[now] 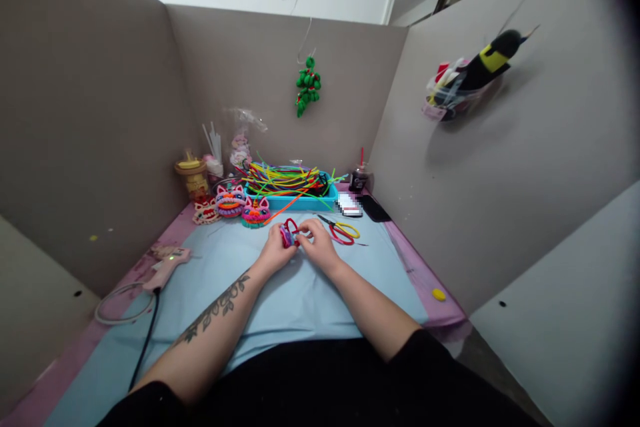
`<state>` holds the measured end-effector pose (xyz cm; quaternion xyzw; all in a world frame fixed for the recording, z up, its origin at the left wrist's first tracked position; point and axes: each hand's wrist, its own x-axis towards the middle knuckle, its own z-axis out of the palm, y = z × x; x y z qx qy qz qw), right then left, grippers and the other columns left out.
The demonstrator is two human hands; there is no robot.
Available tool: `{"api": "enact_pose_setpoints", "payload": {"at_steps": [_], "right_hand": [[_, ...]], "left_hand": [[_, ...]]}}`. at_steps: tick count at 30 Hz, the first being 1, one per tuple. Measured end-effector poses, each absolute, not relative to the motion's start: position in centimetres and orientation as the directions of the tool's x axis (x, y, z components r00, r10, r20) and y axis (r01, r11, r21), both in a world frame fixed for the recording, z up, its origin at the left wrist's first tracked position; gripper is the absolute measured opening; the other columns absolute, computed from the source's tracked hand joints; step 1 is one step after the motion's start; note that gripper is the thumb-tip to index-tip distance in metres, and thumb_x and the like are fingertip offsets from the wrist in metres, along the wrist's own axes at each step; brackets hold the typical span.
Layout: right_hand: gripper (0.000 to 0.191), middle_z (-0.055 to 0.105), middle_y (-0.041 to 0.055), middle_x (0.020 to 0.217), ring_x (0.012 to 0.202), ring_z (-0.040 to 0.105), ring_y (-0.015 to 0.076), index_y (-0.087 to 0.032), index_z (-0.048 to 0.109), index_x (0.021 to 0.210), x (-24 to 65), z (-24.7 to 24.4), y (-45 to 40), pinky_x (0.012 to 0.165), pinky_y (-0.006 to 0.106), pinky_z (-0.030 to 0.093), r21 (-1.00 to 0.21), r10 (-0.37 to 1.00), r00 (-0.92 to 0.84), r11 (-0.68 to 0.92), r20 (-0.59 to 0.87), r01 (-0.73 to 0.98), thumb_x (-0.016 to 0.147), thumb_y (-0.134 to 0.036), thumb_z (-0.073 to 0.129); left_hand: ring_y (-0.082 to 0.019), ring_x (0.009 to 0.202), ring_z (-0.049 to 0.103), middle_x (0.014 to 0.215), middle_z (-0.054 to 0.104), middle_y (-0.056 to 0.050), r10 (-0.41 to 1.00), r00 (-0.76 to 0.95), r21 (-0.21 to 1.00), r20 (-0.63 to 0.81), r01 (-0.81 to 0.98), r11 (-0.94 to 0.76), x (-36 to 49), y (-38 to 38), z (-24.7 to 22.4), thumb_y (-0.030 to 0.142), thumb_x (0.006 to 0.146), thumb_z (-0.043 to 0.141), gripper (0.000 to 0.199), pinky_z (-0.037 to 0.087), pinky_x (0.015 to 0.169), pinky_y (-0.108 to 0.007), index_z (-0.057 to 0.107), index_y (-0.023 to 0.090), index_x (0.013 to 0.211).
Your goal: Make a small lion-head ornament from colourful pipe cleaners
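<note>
My left hand [277, 252] is closed around a small craft piece of bent pipe cleaners [287, 236], coloured purple, blue and red. A red loop sticks up from the top of the piece. On its other side my right hand [319, 247] pinches the piece's edge between thumb and fingers. Both hands are held close together above the light blue table cover [310, 300]. Just right of my right hand lie scissors [345, 231] with red and yellow handles, blades pointing back left. My fingers hide part of the piece.
Behind the hands stands a blue tray [300, 203] heaped with pipe cleaners [285, 180]. Colourful animal-head crafts [230, 201] sit left of it. A corded glue gun [169, 269] lies at left; a black phone [375, 208] and a drink cup [359, 179] are at back right. Grey partitions enclose the table.
</note>
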<state>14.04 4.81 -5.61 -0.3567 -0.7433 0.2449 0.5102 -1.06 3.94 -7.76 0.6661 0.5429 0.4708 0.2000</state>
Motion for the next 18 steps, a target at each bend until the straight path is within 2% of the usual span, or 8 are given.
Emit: {"api": "enact_pose_setpoints", "payload": {"at_steps": [5,12,16,18], "right_hand": [[0.004,0.053,0.0040,0.083,0.081,0.052,0.0175,-0.020,0.055,0.080,14.1,-5.6,4.9,0.073,0.031,0.045,-0.640,0.731,-0.234,0.677,0.641,0.364,0.079,-0.017,0.052],[0.009,0.052,0.0049,0.079,0.083,0.049,0.0205,-0.020,0.049,0.076,14.0,-5.5,4.6,0.077,0.035,0.042,-0.517,0.655,-0.306,0.743,0.691,0.424,0.080,-0.012,0.046],[0.011,0.052,0.0066,0.085,0.088,0.048,0.0214,-0.021,0.048,0.080,14.0,-4.8,3.8,0.081,0.037,0.042,-0.425,0.549,-0.387,0.830,0.741,0.363,0.079,-0.011,0.044],[0.009,0.051,0.0067,0.087,0.089,0.049,0.0209,-0.021,0.047,0.081,14.3,-4.2,3.6,0.081,0.037,0.042,-0.425,0.516,-0.352,0.852,0.781,0.305,0.081,-0.013,0.044]], "left_hand": [[-0.021,0.097,0.052,0.101,0.049,-0.007,0.906,-0.029,0.779,0.422,0.523,-0.346,-0.9,4.0,-7.9,0.022,0.062,0.064,0.051,0.042,0.087,-0.037,0.042,0.016,0.108],[-0.022,0.099,0.051,0.102,0.049,-0.008,0.909,-0.039,0.751,0.414,0.579,-0.317,-1.2,4.1,-8.2,0.020,0.063,0.063,0.050,0.042,0.087,-0.037,0.042,0.016,0.108],[-0.022,0.099,0.050,0.102,0.048,-0.007,0.908,-0.056,0.729,0.416,0.617,-0.296,-1.7,4.4,-8.5,0.018,0.062,0.063,0.048,0.041,0.088,-0.038,0.042,0.017,0.106],[-0.022,0.100,0.050,0.101,0.047,-0.008,0.909,-0.051,0.719,0.414,0.630,-0.293,-1.8,4.5,-8.5,0.018,0.063,0.063,0.048,0.041,0.088,-0.038,0.042,0.016,0.105]]}}
